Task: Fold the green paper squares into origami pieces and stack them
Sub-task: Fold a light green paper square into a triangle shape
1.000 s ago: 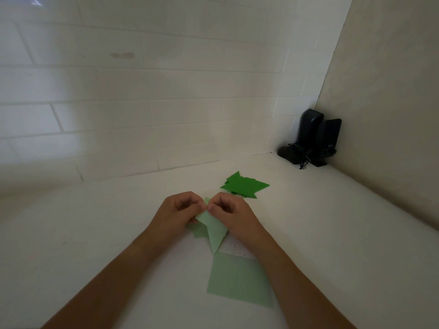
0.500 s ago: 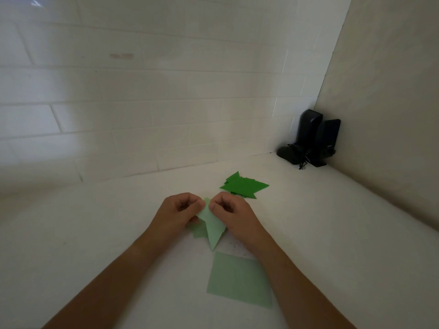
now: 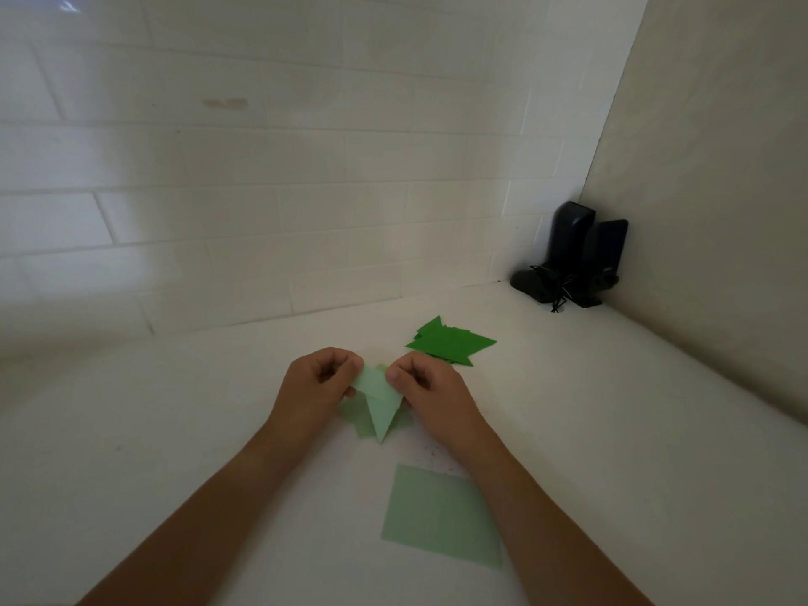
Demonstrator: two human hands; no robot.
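Nearest you there's a flat pale green square (image 3: 441,518) lying on the white table (image 3: 175,452), just near of your right forearm and not folded yet, so leave it alone until the piece in hand is done. Move up a bit and you've got the pale green piece (image 3: 381,402) you're working on, held between both hands with its point aimed back toward you, and it looks like more pale green paper (image 3: 356,419) sits under it on the table, can't tell if that's part of the same sheet or a separate one. Your left hand (image 3: 315,387) has its fingers curled in, pinching the left upper corner, and your right hand (image 3: 430,393) is curled the same way, pinching the right upper edge with the thumb on top. My read is you're mid-crease, so line the edges up first, then run a thumbnail along the fold while the other hand keeps the point pinned flat, otherwise thin paper like this slides and the tip goes crooked. Just far and right of your right hand is the stack of dark green folded pieces (image 3: 450,343), kinda fanned out, so drop the finished one squarely on top. Way back in the far right corner there's a black device (image 3: 572,260), well clear.
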